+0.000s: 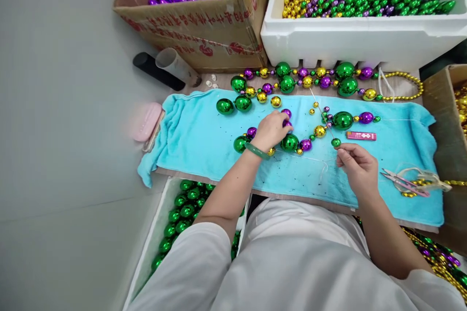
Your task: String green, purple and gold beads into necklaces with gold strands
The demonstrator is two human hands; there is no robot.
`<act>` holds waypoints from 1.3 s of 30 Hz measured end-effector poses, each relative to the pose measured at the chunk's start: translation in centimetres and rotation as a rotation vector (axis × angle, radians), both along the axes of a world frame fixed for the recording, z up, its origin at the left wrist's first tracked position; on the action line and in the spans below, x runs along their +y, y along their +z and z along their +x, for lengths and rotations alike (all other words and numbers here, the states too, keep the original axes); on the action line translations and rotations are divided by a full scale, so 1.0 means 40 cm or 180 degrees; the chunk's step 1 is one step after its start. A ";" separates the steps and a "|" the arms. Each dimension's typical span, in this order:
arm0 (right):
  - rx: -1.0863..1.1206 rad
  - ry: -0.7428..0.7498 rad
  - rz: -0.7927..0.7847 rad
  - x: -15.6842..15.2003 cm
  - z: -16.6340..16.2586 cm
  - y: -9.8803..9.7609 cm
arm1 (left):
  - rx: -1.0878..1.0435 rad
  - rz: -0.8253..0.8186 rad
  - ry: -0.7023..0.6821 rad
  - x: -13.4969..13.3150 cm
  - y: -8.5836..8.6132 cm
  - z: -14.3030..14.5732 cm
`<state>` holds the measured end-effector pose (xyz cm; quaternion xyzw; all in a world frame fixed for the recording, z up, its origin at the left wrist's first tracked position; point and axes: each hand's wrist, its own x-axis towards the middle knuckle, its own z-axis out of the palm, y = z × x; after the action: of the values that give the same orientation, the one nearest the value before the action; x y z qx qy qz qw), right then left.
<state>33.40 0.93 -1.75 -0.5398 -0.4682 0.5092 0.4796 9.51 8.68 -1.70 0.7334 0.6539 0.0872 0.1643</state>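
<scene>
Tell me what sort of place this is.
Probably a small bead-stringing workbench: cardboard box and foam box full of shiny beads, turquoise towel with half-strung beads, scissors.

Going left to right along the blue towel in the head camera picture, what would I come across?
Pink case → left hand on a purple bead → big green bead → right hand → pink lighter → scissors.

At centre frame we see a small shiny purple plastic bead [287, 123] on the turquoise towel and a thin needle [323, 115] slanting up-left, threaded through a small green bead [335, 142].
</scene>
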 end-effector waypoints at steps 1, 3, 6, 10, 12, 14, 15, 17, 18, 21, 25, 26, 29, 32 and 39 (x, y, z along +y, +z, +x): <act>-0.0003 -0.0010 0.0004 0.000 0.001 -0.004 | -0.0005 -0.0096 -0.0057 -0.001 -0.004 0.001; -0.0031 0.0003 0.0020 0.000 0.002 -0.010 | -0.0112 -0.0291 -0.0171 0.000 -0.007 0.000; -0.0135 0.0040 0.0088 0.002 0.001 -0.010 | -0.0726 -0.0289 -0.0078 0.005 0.002 -0.006; -0.0225 0.0115 0.0217 0.004 -0.009 -0.001 | -0.3296 -0.0143 0.1082 0.010 0.040 -0.014; -0.0274 0.0216 0.0225 0.006 -0.018 -0.003 | -0.4744 -0.0467 0.1609 0.009 0.062 -0.015; -0.0353 0.0330 0.0178 0.007 -0.028 -0.011 | -0.5708 -0.0780 0.1967 0.007 0.078 -0.014; -0.0392 0.0374 0.0143 0.007 -0.032 -0.016 | -0.6005 -0.0877 0.2120 0.006 0.083 -0.012; -0.0441 0.0416 0.0084 0.007 -0.039 -0.025 | -0.6325 -0.1017 0.2325 0.003 0.089 -0.007; -0.0454 0.0421 0.0064 0.006 -0.040 -0.029 | -0.6395 -0.1067 0.2373 0.001 0.090 -0.005; -0.0474 0.0433 0.0051 0.004 -0.039 -0.035 | -0.6462 -0.1121 0.2432 -0.002 0.092 0.000; -0.0521 0.0476 0.0035 0.001 -0.036 -0.036 | -0.6560 -0.1129 0.2484 -0.002 0.094 -0.002; -0.0544 0.0485 0.0027 0.001 -0.036 -0.036 | -0.6582 -0.1124 0.2480 -0.002 0.094 -0.003; -0.0615 0.0500 0.0023 0.001 -0.039 -0.038 | -0.6601 -0.1085 0.2479 -0.002 0.093 -0.006; -0.0668 0.0491 0.0040 0.003 -0.043 -0.039 | -0.6581 -0.1047 0.2522 -0.005 0.092 -0.007; -0.0694 0.0474 0.0042 0.003 -0.050 -0.033 | -0.6547 -0.0799 0.2365 -0.015 0.091 0.002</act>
<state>31.39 1.06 -3.09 -0.5526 -0.5597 0.4786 0.3904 9.58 8.10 1.94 0.0462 0.3889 0.6334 0.6674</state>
